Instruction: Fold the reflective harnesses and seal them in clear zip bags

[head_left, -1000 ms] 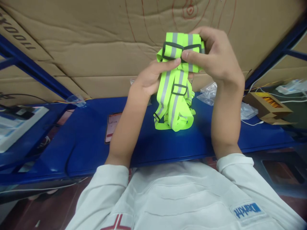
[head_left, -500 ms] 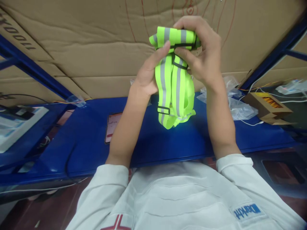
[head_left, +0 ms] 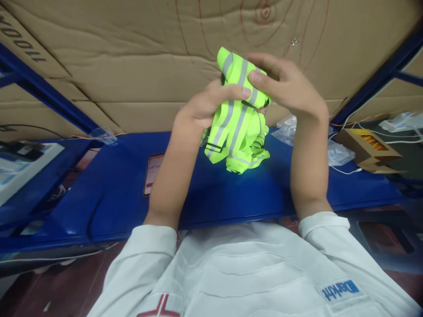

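Both hands hold one bundle of fluorescent yellow reflective straps (head_left: 238,119) above the blue tabletop (head_left: 211,193). Left hand (head_left: 208,105): grip clenched on the bundle's left side, thumb across the grey stripe. Right hand (head_left: 287,86): grip clenched on the bundle's upper end. The loose loops hang down, their lowest folds touching the tabletop. Clear plastic bags (head_left: 291,127) lie behind the right forearm; a cardboard box (head_left: 366,147) sits further right.

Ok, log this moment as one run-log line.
left hand: grips reflective strap bundle | right hand: pinches its top | bundle: held above blue table | nearby: plastic bags, cardboard box
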The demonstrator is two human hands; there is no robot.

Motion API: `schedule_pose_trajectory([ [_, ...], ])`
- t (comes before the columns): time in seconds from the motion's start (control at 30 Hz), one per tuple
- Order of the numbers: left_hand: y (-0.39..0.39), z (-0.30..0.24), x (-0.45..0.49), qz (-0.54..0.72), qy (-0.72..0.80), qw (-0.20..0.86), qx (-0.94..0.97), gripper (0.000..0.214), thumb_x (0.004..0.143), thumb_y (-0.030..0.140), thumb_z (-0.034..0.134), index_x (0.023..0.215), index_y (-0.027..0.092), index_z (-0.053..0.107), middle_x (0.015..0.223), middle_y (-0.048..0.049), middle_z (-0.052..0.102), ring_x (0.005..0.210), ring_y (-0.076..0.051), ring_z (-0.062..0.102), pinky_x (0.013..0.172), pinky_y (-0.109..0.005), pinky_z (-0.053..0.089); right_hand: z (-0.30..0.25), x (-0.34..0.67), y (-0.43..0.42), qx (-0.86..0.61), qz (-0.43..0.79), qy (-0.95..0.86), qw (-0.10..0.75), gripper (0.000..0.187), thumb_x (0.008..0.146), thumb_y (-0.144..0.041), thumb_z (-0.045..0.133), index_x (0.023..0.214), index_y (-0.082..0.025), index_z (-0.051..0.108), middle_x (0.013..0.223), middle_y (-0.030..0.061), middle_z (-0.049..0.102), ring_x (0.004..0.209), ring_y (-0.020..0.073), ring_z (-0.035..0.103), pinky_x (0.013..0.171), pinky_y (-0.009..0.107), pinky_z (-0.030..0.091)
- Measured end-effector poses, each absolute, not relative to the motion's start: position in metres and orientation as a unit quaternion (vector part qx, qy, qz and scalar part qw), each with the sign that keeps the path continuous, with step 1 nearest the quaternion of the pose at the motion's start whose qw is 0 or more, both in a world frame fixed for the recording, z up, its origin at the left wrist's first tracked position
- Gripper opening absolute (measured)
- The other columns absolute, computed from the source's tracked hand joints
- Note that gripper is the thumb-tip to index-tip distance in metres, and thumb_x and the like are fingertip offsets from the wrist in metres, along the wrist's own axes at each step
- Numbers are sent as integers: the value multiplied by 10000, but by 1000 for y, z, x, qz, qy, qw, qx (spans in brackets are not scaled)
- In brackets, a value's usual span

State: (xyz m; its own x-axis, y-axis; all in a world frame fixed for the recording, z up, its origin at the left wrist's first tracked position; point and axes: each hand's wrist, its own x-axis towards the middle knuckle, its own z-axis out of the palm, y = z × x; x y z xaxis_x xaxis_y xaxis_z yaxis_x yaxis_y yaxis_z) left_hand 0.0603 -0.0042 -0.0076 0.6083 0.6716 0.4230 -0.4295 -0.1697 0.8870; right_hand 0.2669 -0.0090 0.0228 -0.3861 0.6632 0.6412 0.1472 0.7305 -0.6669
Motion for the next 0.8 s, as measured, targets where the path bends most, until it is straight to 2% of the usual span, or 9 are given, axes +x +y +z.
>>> schedule_pose_trajectory([
  [0.07, -7, -7, 61, 428, 117, 626, 641, 119, 958, 257, 714, 1012, 166, 768, 873, -46, 801, 923, -296, 848, 866, -431, 722, 21, 265, -7, -269, 321, -789, 450, 498, 872, -688, 953, 1098, -264, 820, 1015, 26, 777, 803, 200, 667, 631, 318, 605],
  [0.1, -8, -5, 62, 427, 128, 623, 643, 125, 965, 251, 693, 1012, 164, 770, 870, -37, 797, 910, -285, 849, 868, -420, 719, 20, 264, -5, -267, 344, -782, 445, 484, 889, -699, 927, 1068, -265, 810, 919, 14, 737, 712, 179, 608, 542, 305, 540],
  [0.2, -7, -2, 63, 423, 136, 639, 628, 182, 1011, 305, 664, 1003, 160, 774, 899, -50, 796, 894, -294, 852, 856, -428, 721, 17, 263, 2, -252, 398, -757, 453, 507, 875, -718, 913, 1063, -266, 782, 806, -19, 662, 595, 149, 501, 465, 294, 436],
  [0.27, -2, -5, 61, 414, 135, 653, 620, 184, 1012, 317, 699, 1040, 159, 790, 954, -72, 811, 914, -311, 855, 857, -449, 727, 15, 263, 7, -239, 414, -757, 445, 522, 802, -649, 1001, 1054, -252, 775, 854, -18, 696, 660, 158, 563, 525, 291, 485],
  [0.33, 6, -11, 57, 409, 147, 647, 627, 195, 977, 285, 769, 1117, 157, 812, 1034, -92, 830, 946, -314, 857, 860, -438, 728, 15, 265, 10, -217, 404, -771, 442, 508, 745, -462, 1084, 1073, -235, 769, 1007, -11, 755, 883, 169, 667, 725, 264, 572],
  [0.47, 18, -20, 46, 409, 175, 625, 641, 426, 855, 236, 924, 1259, 174, 801, 1205, -103, 842, 1073, -328, 850, 895, -408, 724, 17, 267, 14, -181, 337, -805, 454, 497, 720, -257, 1083, 1078, -245, 739, 1178, -22, 759, 1177, 180, 670, 1008, 237, 550],
  [0.57, 16, -21, 43, 411, 164, 623, 645, 432, 866, 343, 956, 1241, 208, 788, 1222, -84, 837, 1135, -345, 841, 927, -424, 724, 18, 267, 11, -177, 327, -807, 459, 484, 723, -268, 1082, 1067, -267, 741, 1205, -24, 748, 1178, 196, 673, 1025, 268, 562],
  [0.7, 6, -19, 45, 405, 129, 632, 648, 383, 985, 563, 760, 1066, 192, 808, 1005, -85, 797, 1212, -411, 823, 931, -476, 720, 23, 270, 2, -165, 397, -764, 481, 487, 664, -278, 1097, 1025, -262, 771, 1091, -8, 790, 1096, 223, 714, 870, 280, 602],
  [0.8, 1, -20, 47, 408, 134, 643, 634, 423, 1003, 606, 660, 1019, 201, 778, 947, -78, 747, 1341, -440, 767, 977, -523, 698, 27, 270, -3, -168, 435, -730, 500, 500, 618, -290, 1088, 1017, -231, 791, 1086, 21, 800, 997, 223, 721, 776, 284, 611],
])
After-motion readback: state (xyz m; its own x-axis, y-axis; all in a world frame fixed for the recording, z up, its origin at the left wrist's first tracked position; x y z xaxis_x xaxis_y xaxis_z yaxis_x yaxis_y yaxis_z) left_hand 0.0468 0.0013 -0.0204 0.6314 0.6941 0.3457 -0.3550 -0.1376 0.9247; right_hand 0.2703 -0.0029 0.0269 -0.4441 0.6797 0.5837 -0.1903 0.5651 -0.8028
